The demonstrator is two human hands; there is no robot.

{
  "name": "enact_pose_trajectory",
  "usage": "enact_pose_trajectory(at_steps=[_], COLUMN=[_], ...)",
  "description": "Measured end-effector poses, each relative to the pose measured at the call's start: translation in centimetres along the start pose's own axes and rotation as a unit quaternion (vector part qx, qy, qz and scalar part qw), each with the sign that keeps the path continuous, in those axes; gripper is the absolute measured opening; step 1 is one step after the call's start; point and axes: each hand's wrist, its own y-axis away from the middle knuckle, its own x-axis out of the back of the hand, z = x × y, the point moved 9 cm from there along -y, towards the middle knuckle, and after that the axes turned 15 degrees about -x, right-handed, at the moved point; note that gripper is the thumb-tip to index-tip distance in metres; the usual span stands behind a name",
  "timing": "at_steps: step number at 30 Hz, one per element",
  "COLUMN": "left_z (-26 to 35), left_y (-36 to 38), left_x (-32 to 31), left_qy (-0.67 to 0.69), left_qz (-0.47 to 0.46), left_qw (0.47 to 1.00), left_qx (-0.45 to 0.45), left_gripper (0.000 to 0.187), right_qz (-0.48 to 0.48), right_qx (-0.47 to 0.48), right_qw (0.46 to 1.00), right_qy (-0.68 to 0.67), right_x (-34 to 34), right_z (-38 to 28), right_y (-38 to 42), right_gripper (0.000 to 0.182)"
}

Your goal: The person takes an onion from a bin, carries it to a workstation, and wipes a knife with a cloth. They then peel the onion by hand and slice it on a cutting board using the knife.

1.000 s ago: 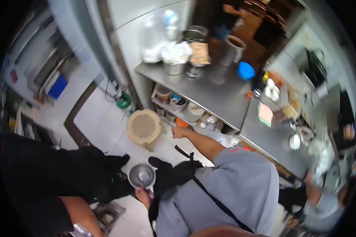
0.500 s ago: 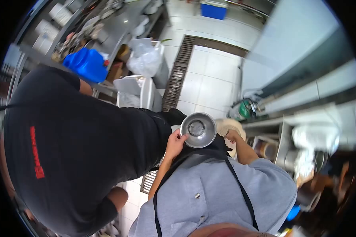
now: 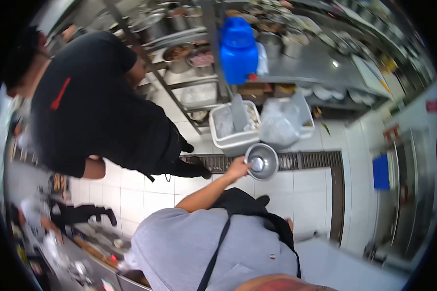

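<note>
A round stainless steel bowl (image 3: 271, 162) is held out in front of my body over the floor drain. My left hand (image 3: 238, 169) grips its rim from the left side, the fingers closed on the edge. The bottom of the bowl looks shiny; what is in it, if anything, I cannot make out. Of my right hand (image 3: 290, 224), only a sliver of skin shows beside the dark apron (image 3: 238, 200), and its fingers are hidden.
White bins (image 3: 235, 140) holding plastic bags stand just beyond the bowl. A blue jug (image 3: 239, 51) sits at the steel counter (image 3: 306, 67). A person in black (image 3: 102, 104) stands at left, near shelves of pots. A grated drain (image 3: 320, 159) crosses the tiled floor.
My body has turned left, so the bins and counter are now ahead. The bowl stays in my left hand. My right hand, bent down by a pale container before, is now mostly hidden.
</note>
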Motion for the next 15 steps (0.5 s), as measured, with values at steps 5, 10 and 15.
enact_pose_trajectory(at_steps=[5,10,15], left_z=[4.0,1.0,3.5], left_y=[-2.7,-9.4,-20.1], left_x=[-6.0,-11.3,-20.4], left_qy=[0.070,0.107,0.154], left_qz=[0.061,0.119,0.125], left_qw=[0.996,0.986,0.978], left_qx=[0.007,0.056,0.061], left_gripper=[0.017,0.015,0.015], right_qz=[-0.025,-0.068,-0.036], right_qx=[-0.021,-0.050,0.012], right_qw=[0.996,0.996,0.999], right_qy=[0.079,-0.023,-0.001], right_x=[5.5,13.1,22.0], right_z=[12.7,6.2,-1.9], right_y=[-17.0,-23.0,-31.2], right_gripper=[0.029,0.025,0.027])
